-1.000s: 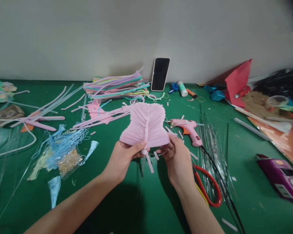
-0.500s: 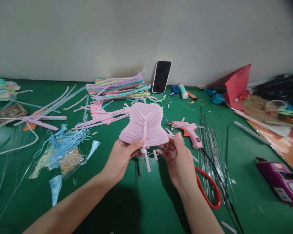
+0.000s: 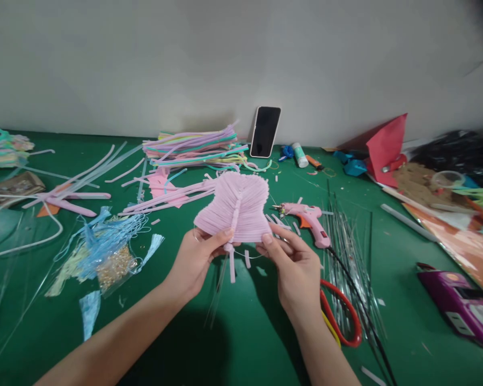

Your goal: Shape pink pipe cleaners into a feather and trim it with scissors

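Both hands hold up a pink fan-shaped piece (image 3: 235,208) made of many pipe cleaners laid side by side, with a twisted spine down its middle and short ends hanging below. My left hand (image 3: 195,261) pinches its lower left edge, thumb on the front. My right hand (image 3: 295,271) grips the lower right edge with curled fingers. A thin clear wire loops under the piece between the two hands.
A green table (image 3: 241,332) carries a pink glue gun (image 3: 308,217), red-handled scissors (image 3: 344,316), thin metal wires (image 3: 352,241), a stack of coloured pipe cleaners (image 3: 193,147), a phone (image 3: 265,131) leaning on the wall, blue tassels (image 3: 104,241), red paper (image 3: 386,142) and a purple device (image 3: 461,305).
The pink piece and both hands have drifted slightly left and lower. My right thumb has come down onto the piece's lower right edge.
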The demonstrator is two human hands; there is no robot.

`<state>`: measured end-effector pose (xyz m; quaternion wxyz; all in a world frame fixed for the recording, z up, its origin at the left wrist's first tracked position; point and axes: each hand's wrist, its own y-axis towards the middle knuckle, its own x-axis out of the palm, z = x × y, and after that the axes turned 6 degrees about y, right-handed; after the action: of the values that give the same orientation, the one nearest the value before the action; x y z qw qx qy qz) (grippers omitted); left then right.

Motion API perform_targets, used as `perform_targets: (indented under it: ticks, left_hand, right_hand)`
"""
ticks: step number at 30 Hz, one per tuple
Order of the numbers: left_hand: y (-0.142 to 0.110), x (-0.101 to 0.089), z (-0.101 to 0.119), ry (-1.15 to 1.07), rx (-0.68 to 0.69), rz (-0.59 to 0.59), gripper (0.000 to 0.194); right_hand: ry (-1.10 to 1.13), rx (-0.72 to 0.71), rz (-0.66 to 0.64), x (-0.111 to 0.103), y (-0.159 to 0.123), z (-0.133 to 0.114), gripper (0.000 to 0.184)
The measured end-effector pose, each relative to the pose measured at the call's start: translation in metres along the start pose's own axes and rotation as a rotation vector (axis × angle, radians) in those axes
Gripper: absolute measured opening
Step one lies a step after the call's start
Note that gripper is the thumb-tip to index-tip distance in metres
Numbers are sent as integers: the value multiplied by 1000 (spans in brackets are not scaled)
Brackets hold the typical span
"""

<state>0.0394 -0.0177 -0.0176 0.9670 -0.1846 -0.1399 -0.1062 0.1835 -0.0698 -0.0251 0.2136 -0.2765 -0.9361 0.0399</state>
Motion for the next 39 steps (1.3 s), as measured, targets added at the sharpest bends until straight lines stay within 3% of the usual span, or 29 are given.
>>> perform_targets:
  ticks: [6,13,22,29,35,39]
  left_hand:
    - [-4,3,0,21,19,-20,23]
    - [-3,3,0,40,51,9,29]
    - [0,3,-2,19,0,-3,34]
    - [0,-2,0,63,-7,-194,38]
    - [6,-14,10,212,57,-56,29]
    - [7,-16,12,286,130,28,30]
  right_hand:
    - [-44,-61,56,3,-1,2,36]
    - [73,229,-19,4,4,3,33]
    - [144,191,-17,3,3,2,27]
    - [153,297,-70,7,3,8,33]
    - [205,297,-16,7,5,8,27]
    - [115,351,-107,7,4,9,33]
